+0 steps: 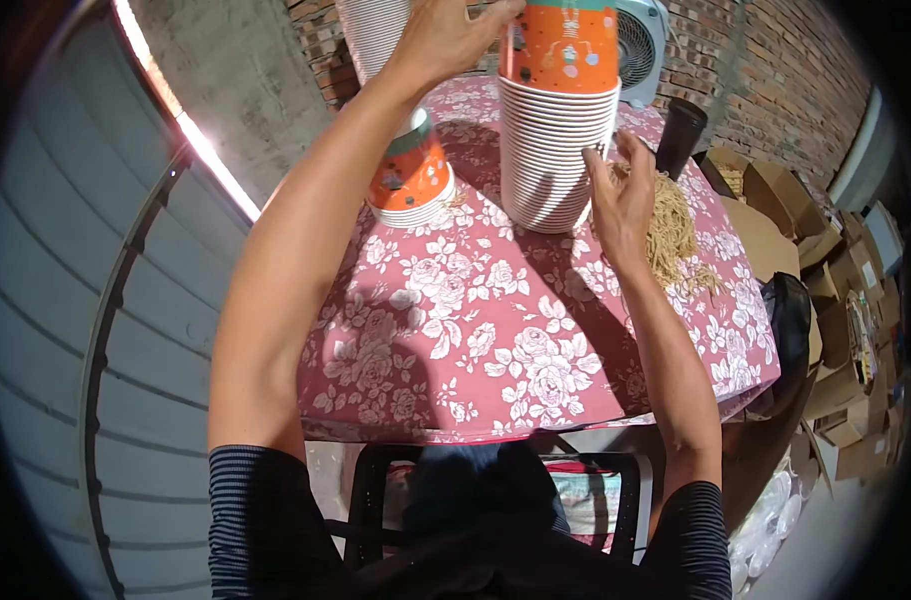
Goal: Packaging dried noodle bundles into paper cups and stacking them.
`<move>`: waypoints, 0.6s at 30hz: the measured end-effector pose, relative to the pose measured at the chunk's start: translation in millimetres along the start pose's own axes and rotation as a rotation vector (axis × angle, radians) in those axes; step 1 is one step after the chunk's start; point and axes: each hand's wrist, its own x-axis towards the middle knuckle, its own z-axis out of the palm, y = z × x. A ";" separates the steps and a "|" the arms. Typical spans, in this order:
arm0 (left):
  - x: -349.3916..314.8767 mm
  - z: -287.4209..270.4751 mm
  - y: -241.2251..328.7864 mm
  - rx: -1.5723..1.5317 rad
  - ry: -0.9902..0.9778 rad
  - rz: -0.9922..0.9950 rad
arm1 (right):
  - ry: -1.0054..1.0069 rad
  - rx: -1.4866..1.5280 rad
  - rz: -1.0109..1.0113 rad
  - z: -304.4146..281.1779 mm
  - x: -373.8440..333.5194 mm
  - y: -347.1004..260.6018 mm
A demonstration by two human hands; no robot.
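A tall stack of orange-and-green paper cups point(558, 150) with white rims stands mouth down at the far middle of the table; its top runs past the upper edge. My left hand point(455, 38) reaches up beside it, one digit stretched to the left side of the top cup; its other fingers are mostly cut off. Near the stack's lower right side is my right hand point(625, 195), thumb by the rims and fingers apart. A short stack of similar cups point(410, 180) sits mouth down to the left, partly behind my left forearm.
Tan shredded filler point(672, 235) lies right of my right hand, with a black tumbler point(681, 135) behind it. Farther back are another tall stack of white-rimmed cups point(373, 35) and a fan point(639, 50). Cardboard boxes point(835, 300) line the right. A floral cloth point(455, 370) covers the table.
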 end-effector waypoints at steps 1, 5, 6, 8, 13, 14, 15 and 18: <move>8.2 12.0 9.1 0.009 0.083 -0.032 | 0.025 0.048 0.072 0.6 14.1 2.9; 17.4 33.8 -26.8 -0.323 0.052 -0.408 | 0.005 0.196 0.158 11.5 64.0 5.4; 16.1 51.3 -19.8 -0.285 0.006 -0.528 | 0.000 0.198 0.171 4.1 74.1 21.0; -9.1 75.6 -29.6 -0.547 -0.087 -0.625 | -0.031 0.288 0.182 7.4 87.0 39.3; -51.6 86.2 -47.0 -0.841 -0.080 -0.641 | -0.123 0.464 0.319 11.5 95.1 44.4; -56.3 80.9 -39.4 -0.836 -0.076 -0.645 | -0.138 0.470 0.380 6.5 95.7 32.7; -57.9 79.6 -31.5 -0.858 -0.085 -0.639 | -0.137 0.470 0.379 4.9 95.9 33.1; -58.4 73.4 -27.0 -0.871 -0.105 -0.609 | -0.153 0.574 0.448 4.5 98.3 31.9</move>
